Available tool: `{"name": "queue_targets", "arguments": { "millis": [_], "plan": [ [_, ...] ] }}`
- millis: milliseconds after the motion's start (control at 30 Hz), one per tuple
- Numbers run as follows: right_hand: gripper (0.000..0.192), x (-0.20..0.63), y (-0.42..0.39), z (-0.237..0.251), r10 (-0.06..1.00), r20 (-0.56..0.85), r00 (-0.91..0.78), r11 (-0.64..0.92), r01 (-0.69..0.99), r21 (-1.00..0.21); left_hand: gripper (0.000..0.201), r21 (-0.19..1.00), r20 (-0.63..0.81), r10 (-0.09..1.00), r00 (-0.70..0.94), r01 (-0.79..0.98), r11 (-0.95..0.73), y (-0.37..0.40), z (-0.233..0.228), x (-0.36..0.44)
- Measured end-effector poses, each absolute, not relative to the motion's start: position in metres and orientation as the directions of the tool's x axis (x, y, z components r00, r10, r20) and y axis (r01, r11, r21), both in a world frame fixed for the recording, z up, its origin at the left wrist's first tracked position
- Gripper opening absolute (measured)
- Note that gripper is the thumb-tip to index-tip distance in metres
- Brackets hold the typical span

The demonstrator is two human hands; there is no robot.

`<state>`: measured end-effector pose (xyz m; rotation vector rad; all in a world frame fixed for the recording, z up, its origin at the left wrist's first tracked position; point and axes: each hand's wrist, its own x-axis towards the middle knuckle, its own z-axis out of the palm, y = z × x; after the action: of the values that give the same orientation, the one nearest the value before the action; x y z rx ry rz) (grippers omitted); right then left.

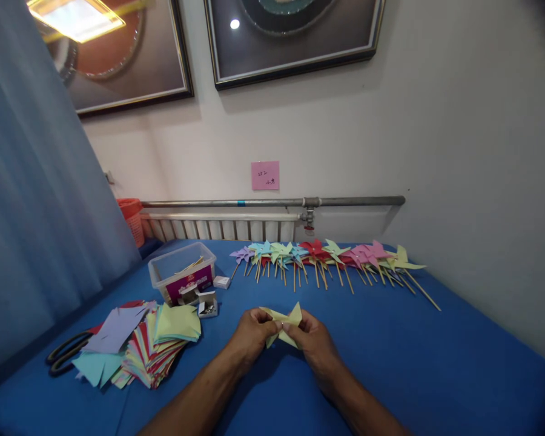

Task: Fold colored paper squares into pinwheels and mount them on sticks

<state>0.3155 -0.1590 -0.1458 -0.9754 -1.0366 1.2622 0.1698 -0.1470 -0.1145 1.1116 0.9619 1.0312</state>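
A pale yellow paper pinwheel [284, 335] is held between my two hands above the blue table, with its blades folded toward the middle. My left hand [253, 333] grips its left side, thumb pressed near the centre. On the other side my right hand [312, 341] pinches the paper, its thumb also close to the centre. Something small and shiny, perhaps a pin, shows between the thumbs. No stick is visible on this pinwheel. The fingers behind the paper are partly hidden.
Finished pinwheels [315, 249] on sticks lie in a row at the back. To the left are a clear plastic box [161, 266] with sticks, a small open box [208, 304] of metal pieces, stacked coloured paper [157, 348] and black-handled scissors [63, 351]. A blue curtain [40, 181] hangs at left.
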Motion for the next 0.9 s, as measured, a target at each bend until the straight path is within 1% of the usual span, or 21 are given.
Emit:
{"name": "queue_targets", "arguments": {
  "millis": [133, 267, 400, 667, 900],
  "plan": [
    [0.036, 0.317, -0.162, -0.141, 0.998, 0.042, 0.047, 0.051, -0.222, -0.974, 0.03, 0.979, -0.093, 0.961, 0.261, -0.151, 0.135, -0.146, -0.117, 0.168],
    [0.037, 0.318, -0.163, -0.138, 0.997, 0.037, 0.072, 0.054, -0.237, -0.97, 0.029, 0.979, -0.096, 0.957, 0.273, -0.147, 0.14, -0.145, -0.118, 0.167],
    [0.04, 0.318, -0.162, -0.138, 0.997, 0.052, 0.052, 0.063, -0.257, -0.964, 0.031, 0.979, -0.12, 0.961, 0.249, -0.13, 0.156, -0.145, -0.116, 0.168],
    [0.042, 0.318, -0.163, -0.136, 0.998, 0.038, 0.041, 0.047, -0.259, -0.965, 0.029, 0.971, -0.121, 0.959, 0.257, -0.17, 0.168, -0.144, -0.119, 0.168],
    [0.043, 0.32, -0.156, -0.152, 0.999, 0.053, 0.009, 0.054, -0.211, -0.976, 0.03, 0.96, -0.057, 0.964, 0.26, -0.25, 0.125, -0.144, -0.115, 0.167]
  ]
}}
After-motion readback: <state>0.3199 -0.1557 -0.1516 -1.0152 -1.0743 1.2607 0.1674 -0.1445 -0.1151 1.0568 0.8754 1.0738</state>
